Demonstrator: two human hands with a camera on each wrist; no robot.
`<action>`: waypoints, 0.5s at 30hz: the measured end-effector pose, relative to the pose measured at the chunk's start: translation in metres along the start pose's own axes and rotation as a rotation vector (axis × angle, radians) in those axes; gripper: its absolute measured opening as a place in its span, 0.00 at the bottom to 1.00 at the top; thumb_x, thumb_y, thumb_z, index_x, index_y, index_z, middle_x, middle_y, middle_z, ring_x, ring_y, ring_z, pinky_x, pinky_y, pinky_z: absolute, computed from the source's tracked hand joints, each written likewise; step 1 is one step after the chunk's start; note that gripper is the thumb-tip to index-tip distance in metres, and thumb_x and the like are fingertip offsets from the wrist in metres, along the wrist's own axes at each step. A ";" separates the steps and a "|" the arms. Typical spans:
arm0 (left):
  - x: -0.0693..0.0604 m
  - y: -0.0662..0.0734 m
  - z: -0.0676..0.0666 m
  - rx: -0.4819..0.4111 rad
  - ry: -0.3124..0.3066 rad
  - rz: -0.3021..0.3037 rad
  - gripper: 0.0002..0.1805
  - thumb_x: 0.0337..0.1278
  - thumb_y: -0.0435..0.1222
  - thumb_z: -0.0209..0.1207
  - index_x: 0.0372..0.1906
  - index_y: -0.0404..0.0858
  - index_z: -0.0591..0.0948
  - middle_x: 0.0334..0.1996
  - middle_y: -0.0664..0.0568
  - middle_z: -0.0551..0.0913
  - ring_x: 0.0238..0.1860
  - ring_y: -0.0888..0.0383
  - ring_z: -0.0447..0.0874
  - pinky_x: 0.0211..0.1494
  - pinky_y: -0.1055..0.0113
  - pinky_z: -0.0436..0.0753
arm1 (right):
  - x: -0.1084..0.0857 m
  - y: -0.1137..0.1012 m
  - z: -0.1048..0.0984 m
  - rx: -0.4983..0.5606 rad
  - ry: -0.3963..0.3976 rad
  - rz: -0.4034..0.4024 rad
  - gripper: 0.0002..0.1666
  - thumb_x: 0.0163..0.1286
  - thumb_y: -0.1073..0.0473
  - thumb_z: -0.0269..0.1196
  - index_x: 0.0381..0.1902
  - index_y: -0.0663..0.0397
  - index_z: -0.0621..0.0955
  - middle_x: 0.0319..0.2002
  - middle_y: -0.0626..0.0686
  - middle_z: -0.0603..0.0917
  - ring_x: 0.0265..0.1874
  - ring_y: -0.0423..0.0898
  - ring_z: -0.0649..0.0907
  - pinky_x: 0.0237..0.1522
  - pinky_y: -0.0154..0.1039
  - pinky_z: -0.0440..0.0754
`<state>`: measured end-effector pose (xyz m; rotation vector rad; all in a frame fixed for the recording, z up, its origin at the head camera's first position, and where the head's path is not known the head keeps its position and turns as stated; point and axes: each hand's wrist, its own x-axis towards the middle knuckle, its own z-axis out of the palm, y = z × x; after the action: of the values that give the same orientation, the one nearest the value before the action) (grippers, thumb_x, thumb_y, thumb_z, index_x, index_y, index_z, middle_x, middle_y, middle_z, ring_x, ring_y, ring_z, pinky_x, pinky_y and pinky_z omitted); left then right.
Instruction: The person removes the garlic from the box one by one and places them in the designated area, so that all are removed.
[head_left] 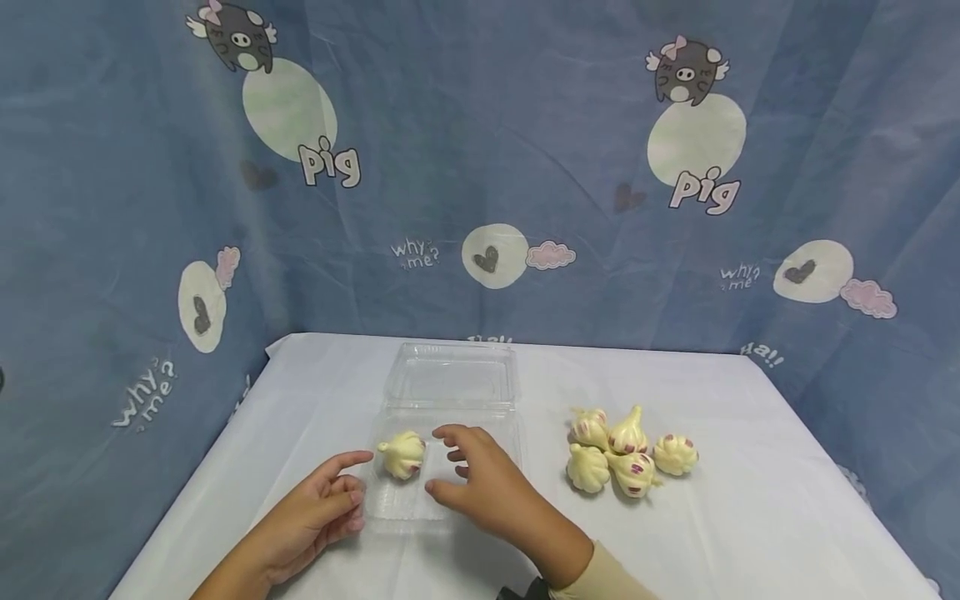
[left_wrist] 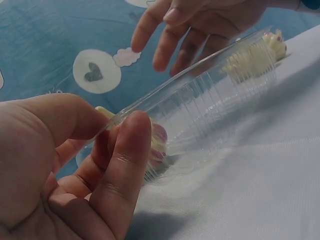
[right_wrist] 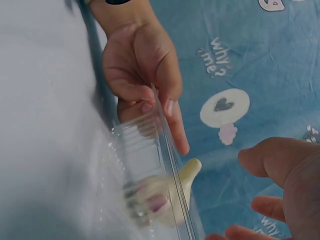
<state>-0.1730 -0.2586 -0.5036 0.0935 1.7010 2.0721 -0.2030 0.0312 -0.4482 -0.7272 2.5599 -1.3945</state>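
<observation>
A clear plastic clamshell container (head_left: pixel 401 507) lies with its lid (head_left: pixel 453 375) folded back away from me. One garlic bulb (head_left: pixel 403 456) sits in the left part of its base, its stem pointing left. At the left edge, my left hand (head_left: pixel 315 512) pinches the container's rim between thumb and curled fingers, with the index finger stretched out. My right hand (head_left: pixel 487 483) hovers over the base, just right of the bulb, its fingers spread and loosely bent around nothing. In the right wrist view the bulb (right_wrist: pixel 160 200) shows partly through the clear wall.
Several more garlic bulbs (head_left: pixel 588 468) lie grouped on the white tablecloth (head_left: pixel 742 525), right of the container. A blue curtain (head_left: pixel 570 150) printed with pigs and hearts hangs behind the table and along both sides.
</observation>
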 end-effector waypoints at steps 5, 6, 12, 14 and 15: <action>0.000 0.000 -0.001 0.010 0.010 -0.008 0.38 0.77 0.33 0.59 0.81 0.41 0.53 0.42 0.57 0.76 0.36 0.63 0.81 0.47 0.68 0.88 | 0.008 -0.004 0.009 0.023 0.045 0.014 0.32 0.68 0.54 0.73 0.67 0.51 0.77 0.61 0.59 0.79 0.58 0.53 0.84 0.59 0.43 0.87; 0.000 0.000 -0.001 0.011 0.009 -0.008 0.38 0.77 0.33 0.59 0.81 0.41 0.53 0.42 0.57 0.76 0.36 0.63 0.81 0.46 0.68 0.89 | 0.009 -0.006 0.011 0.035 0.056 0.019 0.31 0.68 0.54 0.73 0.66 0.51 0.78 0.60 0.59 0.79 0.58 0.53 0.84 0.58 0.44 0.87; 0.002 0.000 -0.002 0.005 -0.028 0.003 0.37 0.78 0.33 0.57 0.81 0.40 0.51 0.42 0.57 0.77 0.36 0.64 0.81 0.47 0.68 0.89 | 0.019 -0.009 0.023 0.061 0.107 0.068 0.29 0.67 0.54 0.73 0.64 0.52 0.79 0.58 0.57 0.81 0.57 0.55 0.84 0.57 0.47 0.88; 0.003 -0.001 -0.002 0.000 -0.036 0.005 0.37 0.78 0.32 0.57 0.81 0.40 0.52 0.42 0.57 0.77 0.36 0.63 0.81 0.47 0.68 0.89 | 0.021 -0.009 0.026 0.054 0.126 0.075 0.30 0.66 0.55 0.74 0.63 0.54 0.79 0.58 0.58 0.80 0.57 0.55 0.84 0.56 0.47 0.88; 0.003 -0.001 -0.001 -0.001 -0.038 0.007 0.37 0.78 0.32 0.57 0.80 0.41 0.52 0.42 0.57 0.77 0.36 0.63 0.82 0.47 0.68 0.89 | 0.022 -0.009 0.028 0.048 0.137 0.081 0.30 0.66 0.54 0.74 0.63 0.54 0.79 0.58 0.58 0.80 0.56 0.55 0.84 0.56 0.46 0.88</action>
<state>-0.1757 -0.2583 -0.5060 0.1379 1.6794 2.0628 -0.2093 -0.0040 -0.4538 -0.5319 2.6143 -1.5232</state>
